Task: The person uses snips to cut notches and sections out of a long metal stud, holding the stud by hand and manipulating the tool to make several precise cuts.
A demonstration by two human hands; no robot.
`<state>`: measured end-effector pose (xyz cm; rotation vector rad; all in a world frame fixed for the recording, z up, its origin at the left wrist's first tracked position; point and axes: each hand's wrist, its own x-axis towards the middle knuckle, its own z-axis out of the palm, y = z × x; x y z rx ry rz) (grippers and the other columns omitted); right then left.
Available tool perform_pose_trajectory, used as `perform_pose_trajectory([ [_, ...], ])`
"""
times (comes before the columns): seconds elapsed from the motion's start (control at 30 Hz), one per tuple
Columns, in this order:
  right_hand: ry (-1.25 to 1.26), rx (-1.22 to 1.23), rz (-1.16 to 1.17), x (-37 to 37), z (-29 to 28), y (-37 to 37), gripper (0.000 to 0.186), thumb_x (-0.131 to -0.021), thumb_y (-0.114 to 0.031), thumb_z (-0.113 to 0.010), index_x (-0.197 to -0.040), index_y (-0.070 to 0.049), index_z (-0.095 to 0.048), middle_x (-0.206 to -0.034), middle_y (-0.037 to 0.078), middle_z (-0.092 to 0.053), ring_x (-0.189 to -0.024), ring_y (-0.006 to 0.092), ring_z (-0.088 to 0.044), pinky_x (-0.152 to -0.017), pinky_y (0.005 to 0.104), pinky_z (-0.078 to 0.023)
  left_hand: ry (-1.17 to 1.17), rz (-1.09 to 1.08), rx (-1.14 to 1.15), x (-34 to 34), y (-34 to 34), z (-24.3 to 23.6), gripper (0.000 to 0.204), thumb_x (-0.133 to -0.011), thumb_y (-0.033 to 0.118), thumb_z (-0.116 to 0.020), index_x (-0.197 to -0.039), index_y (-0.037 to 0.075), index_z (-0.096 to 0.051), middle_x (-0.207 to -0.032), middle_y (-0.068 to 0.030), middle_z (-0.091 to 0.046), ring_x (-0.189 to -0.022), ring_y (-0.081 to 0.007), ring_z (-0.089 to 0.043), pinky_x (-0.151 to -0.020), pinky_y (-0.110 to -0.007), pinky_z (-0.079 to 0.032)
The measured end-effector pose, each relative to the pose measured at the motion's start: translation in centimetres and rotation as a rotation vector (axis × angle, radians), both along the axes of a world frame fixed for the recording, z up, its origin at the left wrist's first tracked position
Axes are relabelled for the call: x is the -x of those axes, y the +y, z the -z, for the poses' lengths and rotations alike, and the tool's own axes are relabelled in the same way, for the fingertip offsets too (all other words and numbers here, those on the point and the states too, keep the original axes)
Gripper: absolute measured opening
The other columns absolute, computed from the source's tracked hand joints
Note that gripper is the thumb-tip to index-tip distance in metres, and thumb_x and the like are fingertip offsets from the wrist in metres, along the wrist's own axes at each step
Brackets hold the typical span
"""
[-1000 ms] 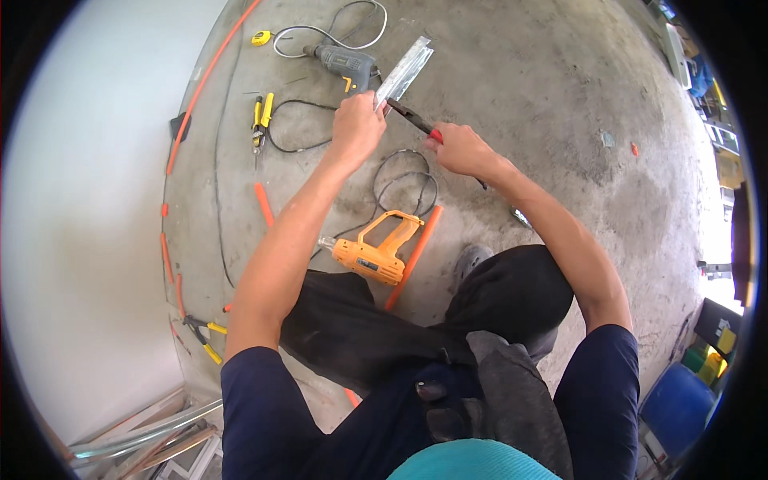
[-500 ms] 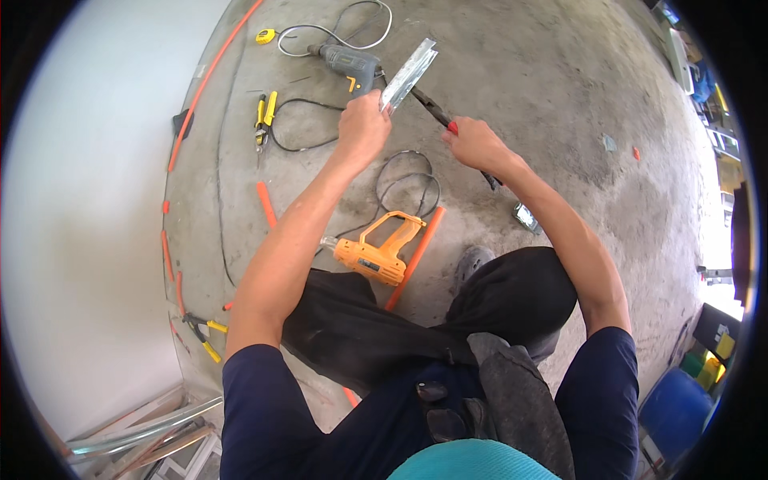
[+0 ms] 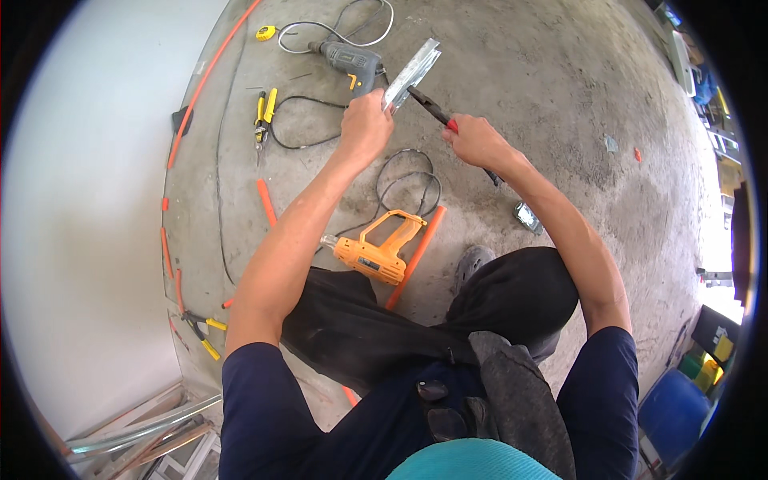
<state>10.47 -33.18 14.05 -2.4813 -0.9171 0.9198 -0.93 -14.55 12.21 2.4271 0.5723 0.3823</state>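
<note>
My left hand (image 3: pixel 367 126) is closed around the lower end of a short silver metal channel (image 3: pixel 414 74), which tilts up to the right. A pair of pliers (image 3: pixel 430 106) with dark jaws and red on the handles is gripped in my right hand (image 3: pixel 477 144). The plier tips meet the channel's right edge, just above my left fingers; whether they pinch it I cannot tell. Behind my left hand, partly covered by it, lies a grey power drill (image 3: pixel 349 62) on the concrete floor.
Between my forearms lies an orange heat gun (image 3: pixel 374 258) beside an orange tube (image 3: pixel 415 258). Yellow-handled pliers (image 3: pixel 264 120) and a yellow tape measure (image 3: pixel 266 33) are at the left. Cables loop across the floor. A white wall (image 3: pixel 96 192) bounds the left side.
The plier jaws have shifted slightly up and left against the channel's edge. My left hand and the channel have moved slightly right.
</note>
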Motion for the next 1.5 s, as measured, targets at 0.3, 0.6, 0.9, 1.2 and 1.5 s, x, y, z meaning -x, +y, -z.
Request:
perform_pose_trajectory([
  [0.3, -0.013, 0.005, 0.006, 0.0, 0.3, 0.2, 0.037, -0.098, -0.031, -0.059, -0.116, 0.002, -0.063, -0.111, 0.029, -0.068, -0.107, 0.0459, -0.064, -0.091, 0.0517, -0.050, 0.033, -0.003, 0.022, 0.0, -0.1, -0.1, 0.019, -0.093, 0.016, -0.066, -0.089, -0.002, -0.065, -0.082, -0.0240, -0.068, -0.082, -0.0452, -0.066, -0.071, -0.051, -0.050],
  [0.6, -0.026, 0.121, -0.003, 0.2, -0.2, 1.0, 0.056, -0.088, -0.041, -0.076, -0.119, 0.003, -0.062, -0.111, 0.028, -0.069, -0.107, 0.0433, -0.067, -0.090, 0.0490, -0.054, 0.075, -0.024, 0.011, -0.3, -0.2, 0.3, 0.026, -0.095, 0.022, -0.065, -0.088, -0.003, -0.064, -0.082, -0.0253, -0.068, -0.083, -0.0456, -0.067, -0.074, -0.051, -0.050],
  [0.9, -0.001, 0.098, 0.036, -0.2, 1.0, 0.2, 0.048, -0.082, -0.033, -0.083, -0.110, 0.002, -0.066, -0.105, 0.027, -0.070, -0.102, 0.0424, -0.068, -0.085, 0.0475, -0.055, 0.169, -0.032, 0.112, -1.2, 1.0, 1.1, 0.036, -0.095, 0.031, -0.066, -0.085, -0.003, -0.069, -0.080, -0.0269, -0.068, -0.084, -0.0460, -0.067, -0.074, -0.052, -0.051],
  [1.2, -0.046, -0.041, 0.029, -0.6, 1.5, -0.2, 0.037, -0.094, -0.031, -0.064, -0.113, 0.001, -0.066, -0.106, 0.026, -0.070, -0.103, 0.0453, -0.066, -0.087, 0.0501, -0.053, 0.090, -0.047, 0.032, -0.7, 0.1, 0.6, 0.032, -0.094, 0.029, -0.066, -0.085, -0.002, -0.069, -0.079, -0.0254, -0.068, -0.082, -0.0456, -0.067, -0.071, -0.052, -0.050],
  [1.5, -0.063, 0.020, 0.043, -1.0, 0.3, -0.1, 0.033, -0.098, -0.026, -0.057, -0.114, 0.002, -0.064, -0.106, 0.028, -0.070, -0.104, 0.0464, -0.066, -0.089, 0.0517, -0.052, 0.090, -0.029, 0.007, -0.5, -0.6, 0.5, 0.030, -0.094, 0.025, -0.066, -0.083, -0.003, -0.068, -0.079, -0.0257, -0.068, -0.082, -0.0467, -0.066, -0.073, -0.052, -0.051],
])
